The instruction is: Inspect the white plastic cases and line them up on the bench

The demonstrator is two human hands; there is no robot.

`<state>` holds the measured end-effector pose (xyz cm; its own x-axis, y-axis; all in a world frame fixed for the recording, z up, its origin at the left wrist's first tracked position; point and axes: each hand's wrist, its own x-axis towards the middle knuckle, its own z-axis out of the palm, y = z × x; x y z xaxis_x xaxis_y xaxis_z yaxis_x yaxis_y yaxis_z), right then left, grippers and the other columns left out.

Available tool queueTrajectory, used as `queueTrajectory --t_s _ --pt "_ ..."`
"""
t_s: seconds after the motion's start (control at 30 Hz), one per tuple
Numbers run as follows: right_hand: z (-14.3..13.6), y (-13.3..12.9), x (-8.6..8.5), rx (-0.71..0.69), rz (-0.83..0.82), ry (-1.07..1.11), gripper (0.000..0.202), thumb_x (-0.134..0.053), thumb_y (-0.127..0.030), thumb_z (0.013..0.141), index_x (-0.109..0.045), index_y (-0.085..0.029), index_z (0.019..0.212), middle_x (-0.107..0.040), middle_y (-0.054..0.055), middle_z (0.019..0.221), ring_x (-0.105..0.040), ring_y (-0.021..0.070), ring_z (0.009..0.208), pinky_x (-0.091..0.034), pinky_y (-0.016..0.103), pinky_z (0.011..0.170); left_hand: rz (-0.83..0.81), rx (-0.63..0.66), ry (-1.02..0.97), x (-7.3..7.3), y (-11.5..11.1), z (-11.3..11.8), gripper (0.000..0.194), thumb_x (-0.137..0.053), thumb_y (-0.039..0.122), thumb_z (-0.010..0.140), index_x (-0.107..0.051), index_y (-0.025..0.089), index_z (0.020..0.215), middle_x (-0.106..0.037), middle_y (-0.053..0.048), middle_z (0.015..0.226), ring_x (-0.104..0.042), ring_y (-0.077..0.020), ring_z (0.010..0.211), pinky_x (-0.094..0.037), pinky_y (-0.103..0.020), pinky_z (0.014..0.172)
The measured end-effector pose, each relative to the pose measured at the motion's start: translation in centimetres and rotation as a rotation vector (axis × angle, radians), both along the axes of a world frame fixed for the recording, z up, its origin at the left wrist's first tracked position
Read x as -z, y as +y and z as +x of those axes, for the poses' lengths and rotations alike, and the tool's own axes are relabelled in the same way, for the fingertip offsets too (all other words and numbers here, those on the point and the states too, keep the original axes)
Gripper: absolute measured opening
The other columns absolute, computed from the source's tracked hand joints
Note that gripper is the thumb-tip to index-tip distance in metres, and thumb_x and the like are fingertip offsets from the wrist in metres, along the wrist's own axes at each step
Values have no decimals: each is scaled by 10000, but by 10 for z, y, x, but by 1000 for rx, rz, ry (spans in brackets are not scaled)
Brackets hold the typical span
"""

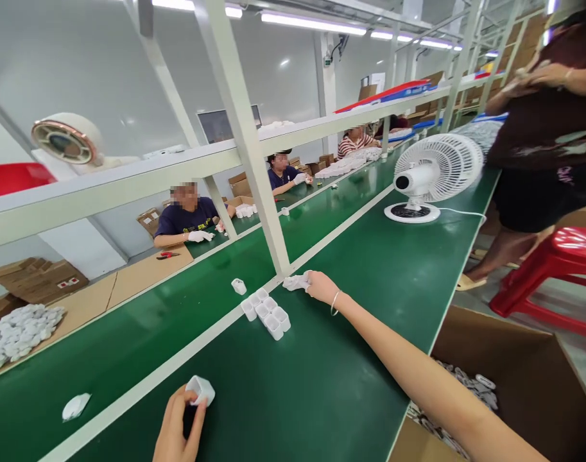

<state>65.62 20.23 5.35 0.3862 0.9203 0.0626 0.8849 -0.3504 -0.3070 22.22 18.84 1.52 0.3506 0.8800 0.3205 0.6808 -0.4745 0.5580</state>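
Note:
My left hand (180, 427) pinches a white hollow cup-like part (202, 390) by its rim, low over the green table (341, 372). Farther forward, my right hand (320, 287) has its fingers closed on a crumpled white cloth-like item (296, 282) near the base of the metal post. Several similar white square cups (269, 313) stand packed together between my hands, their openings up. Beyond them, one more white part (239, 286) sits on the green belt, and a white wrapped piece (76, 407) lies at the left.
A white fan (432, 173) stands at the right. The metal post (254, 141) rises ahead under a shelf. Seated people work across the belt; another person stands at the right by a red stool (557, 276). An open carton (514, 366) of parts is below the table edge.

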Motion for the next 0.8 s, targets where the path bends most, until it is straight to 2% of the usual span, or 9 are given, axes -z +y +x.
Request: queueTrajectory --t_s 0.13,0.23,0.3,0.43,0.57,0.7,0.8 --pt "4 2 5 18 -41 -21 247 -559 -300 937 -567 -92 1070 -655 124 960 -633 207 832 -411 256 642 -59 39 9 -6 -8 7 445 -467 578 869 -523 223 1131 -593 -150 1186 -626 -294 1019 -550 -380 769" --pt "3 2 6 -4 -79 -61 244 -530 -352 948 -595 -122 996 -667 128 944 -646 243 840 -392 263 628 -91 44 8 -8 -16 10 451 -463 555 886 -492 223 1190 -610 -142 1153 -638 -285 990 -548 -389 784" --pt "-1 2 5 -9 -98 -97 232 -501 -331 957 -612 -127 962 -668 135 948 -646 258 853 -404 278 642 -108 58 20 -9 -17 9 455 -463 556 886 -487 219 1191 -610 -141 1152 -637 -282 996 -547 -387 790" --pt "-8 0 5 -3 -115 -155 192 -521 -278 946 -619 -116 978 -662 111 959 -630 225 865 -454 309 711 -130 56 23 -10 -16 7 471 -467 570 877 -487 220 1193 -609 -143 1158 -637 -286 1002 -551 -390 791" --pt "-9 1 8 12 -116 -175 207 -534 -307 956 -620 -120 973 -649 70 953 -611 189 866 -479 338 781 -154 38 17 -8 -14 6 506 -476 596 858 -501 219 1195 -620 -148 1145 -649 -295 980 -564 -384 750" --pt "-7 4 10 24 -103 -149 234 -550 -342 951 -630 -121 954 -647 75 948 -606 180 846 -475 335 787 -179 16 17 -7 -14 6 553 -482 627 833 -513 210 1197 -631 -156 1145 -651 -307 998 -574 -381 738" --pt "-6 5 10 29 -72 -116 195 -571 -304 927 -633 -118 931 -653 82 932 -610 188 842 -463 323 768 -182 11 13 -7 -15 5 559 -483 637 826 -523 211 1187 -639 -148 1143 -651 -304 1010 -575 -383 760"
